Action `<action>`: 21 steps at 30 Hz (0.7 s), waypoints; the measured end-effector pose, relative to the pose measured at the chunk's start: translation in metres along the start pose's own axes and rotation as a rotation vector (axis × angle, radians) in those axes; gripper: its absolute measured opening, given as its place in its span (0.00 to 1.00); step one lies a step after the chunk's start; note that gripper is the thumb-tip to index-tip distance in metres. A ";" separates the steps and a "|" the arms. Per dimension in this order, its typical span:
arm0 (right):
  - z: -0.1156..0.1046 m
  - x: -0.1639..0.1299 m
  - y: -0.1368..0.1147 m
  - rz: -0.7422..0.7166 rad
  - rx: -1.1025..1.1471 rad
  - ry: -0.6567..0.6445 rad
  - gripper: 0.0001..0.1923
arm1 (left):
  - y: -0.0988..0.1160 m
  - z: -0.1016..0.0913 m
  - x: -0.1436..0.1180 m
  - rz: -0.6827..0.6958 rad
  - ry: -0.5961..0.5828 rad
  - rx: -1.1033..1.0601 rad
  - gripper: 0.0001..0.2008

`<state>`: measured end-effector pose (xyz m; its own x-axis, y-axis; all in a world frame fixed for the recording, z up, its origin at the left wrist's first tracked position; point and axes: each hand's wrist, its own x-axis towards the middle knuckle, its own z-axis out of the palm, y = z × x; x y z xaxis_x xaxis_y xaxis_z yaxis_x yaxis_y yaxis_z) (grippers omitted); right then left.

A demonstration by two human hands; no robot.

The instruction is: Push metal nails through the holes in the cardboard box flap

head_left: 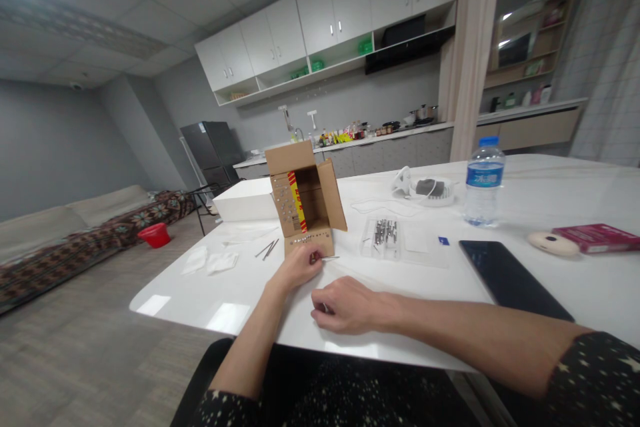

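Observation:
My left hand (pixel 301 265) is at the front flap of an open cardboard box (pixel 291 210), its fingers pinched together. A thin, silvery rod (pixel 331 257) sticks out to the right from those fingers; its exact kind is too small to make out. Rows of small shiny pieces dot the box's front flap and left flap. Closer to me, my right hand (pixel 346 305) rests on the white table with its fingers curled inward. Whatever it may hold is hidden. Beyond the hands lies a clear compartment case (pixel 383 239) with small metal parts.
Left of the box are thin metal tools (pixel 270 249) and white tissues (pixel 221 263). Rightward stand a water bottle (pixel 484 183), a dark phone (pixel 513 278), a cream oval object (pixel 553 243) and a maroon box (pixel 597 238). A white corded device (pixel 425 188) sits farther back.

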<state>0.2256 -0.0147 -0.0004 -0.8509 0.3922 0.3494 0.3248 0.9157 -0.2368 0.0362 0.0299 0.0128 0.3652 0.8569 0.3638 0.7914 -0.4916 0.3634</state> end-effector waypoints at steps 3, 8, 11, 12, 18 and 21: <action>0.001 0.000 0.001 -0.005 0.002 0.004 0.12 | 0.001 0.000 0.000 -0.006 0.000 -0.003 0.09; 0.000 0.000 0.001 -0.010 -0.008 0.006 0.12 | 0.002 -0.001 0.000 -0.001 -0.013 -0.003 0.09; -0.001 0.000 0.000 -0.009 -0.003 0.011 0.12 | 0.001 0.000 0.000 0.003 0.006 0.007 0.09; -0.001 0.000 0.000 -0.007 -0.003 0.008 0.12 | 0.000 0.001 0.000 0.007 0.013 0.009 0.09; -0.001 0.000 -0.001 -0.004 -0.014 -0.008 0.12 | -0.003 0.001 0.001 0.016 0.059 0.021 0.08; 0.001 0.000 0.001 -0.014 -0.010 0.001 0.12 | -0.003 0.001 0.002 0.015 0.085 0.018 0.07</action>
<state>0.2252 -0.0140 -0.0012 -0.8553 0.3791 0.3532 0.3167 0.9220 -0.2228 0.0352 0.0335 0.0112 0.3346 0.8327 0.4413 0.7949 -0.5009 0.3424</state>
